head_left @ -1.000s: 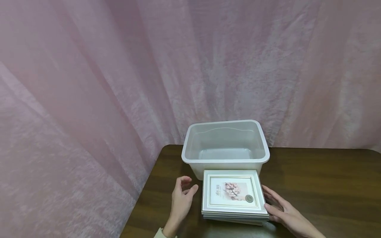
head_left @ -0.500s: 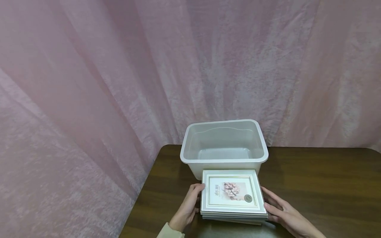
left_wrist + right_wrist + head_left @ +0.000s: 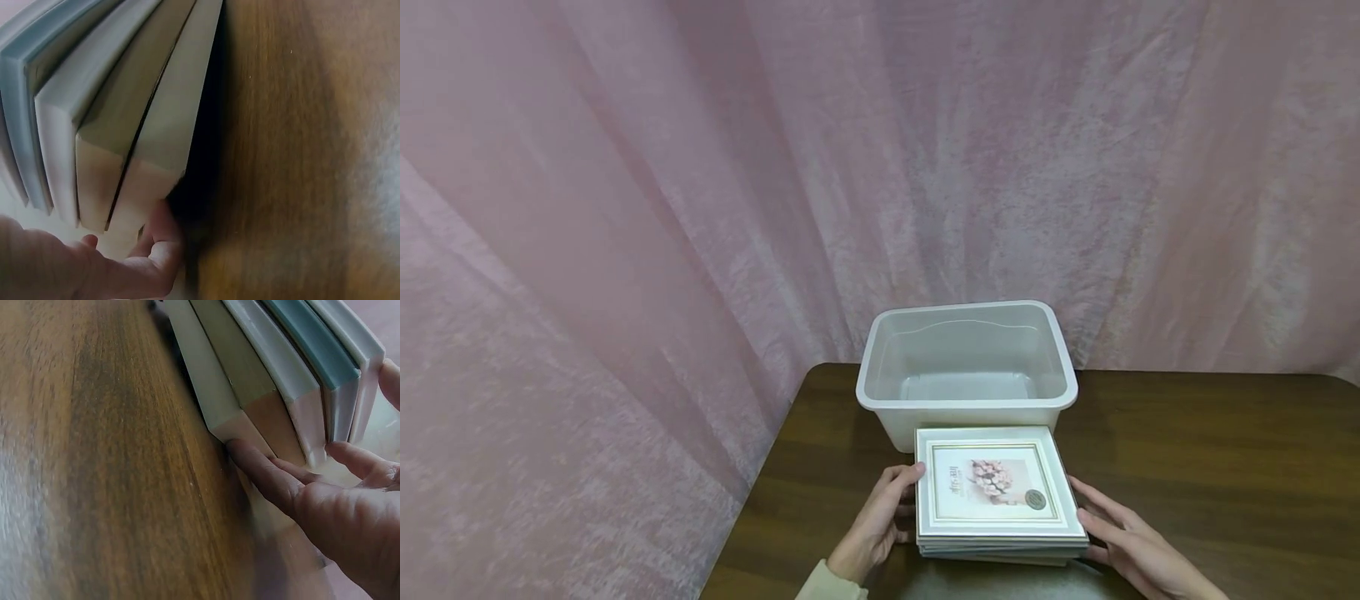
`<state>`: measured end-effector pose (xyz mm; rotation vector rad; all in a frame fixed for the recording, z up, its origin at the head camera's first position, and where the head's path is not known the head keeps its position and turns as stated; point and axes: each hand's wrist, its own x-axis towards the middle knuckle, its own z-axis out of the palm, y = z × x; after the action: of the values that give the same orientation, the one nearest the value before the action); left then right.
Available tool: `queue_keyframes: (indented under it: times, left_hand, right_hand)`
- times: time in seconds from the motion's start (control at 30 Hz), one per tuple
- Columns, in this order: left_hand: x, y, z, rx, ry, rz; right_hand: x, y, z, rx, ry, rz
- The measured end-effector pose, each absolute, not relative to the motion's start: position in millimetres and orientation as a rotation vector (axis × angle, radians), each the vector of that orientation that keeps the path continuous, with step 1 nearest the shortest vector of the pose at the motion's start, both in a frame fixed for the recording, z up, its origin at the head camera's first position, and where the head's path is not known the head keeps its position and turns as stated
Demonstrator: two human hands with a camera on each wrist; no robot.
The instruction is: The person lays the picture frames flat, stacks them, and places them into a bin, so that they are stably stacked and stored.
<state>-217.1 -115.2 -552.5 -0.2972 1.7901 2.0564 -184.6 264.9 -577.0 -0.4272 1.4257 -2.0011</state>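
Observation:
A stack of several picture frames (image 3: 1000,527) lies directly in front of a white plastic bin (image 3: 966,416). The top frame is white with a gold inner line and a flower print. My left hand (image 3: 874,523) grips the stack's left side, its thumb at the top edge; in the left wrist view a finger (image 3: 164,253) bends against the lowest frame's corner. At the opposite side my right hand (image 3: 1133,540) holds the stack, thumb at the upper frame and fingertips (image 3: 240,450) down at the bottom one. One frame's edge is blue-green (image 3: 315,340). Whether the stack is raised, I cannot tell.
The bin stands upright behind the stack, with its inner floor visible. Both rest on a dark brown wooden table (image 3: 1210,475) that extends to the right. A pink curtain (image 3: 970,167) hangs behind the table and along its left.
My left hand has come in from the left and taken hold of the stack. The stack has shifted slightly right, and the right hand has moved with it.

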Motion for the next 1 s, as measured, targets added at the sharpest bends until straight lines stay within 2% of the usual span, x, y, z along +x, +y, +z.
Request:
queue_keyframes:
  times: [0.67, 1.0]
  left_hand:
    - [-204.8, -108.8, -563.9, -0.178, 1.631, 2.101]
    - [-199.8, -111.0, -567.8, -0.149, 1.566, 2.155]
  right_hand:
    - [-182.3, 264.0, -574.6, -0.516, 1.253, -2.05]
    - [-176.9, 255.9, -572.2, -0.242, 1.625, -1.921]
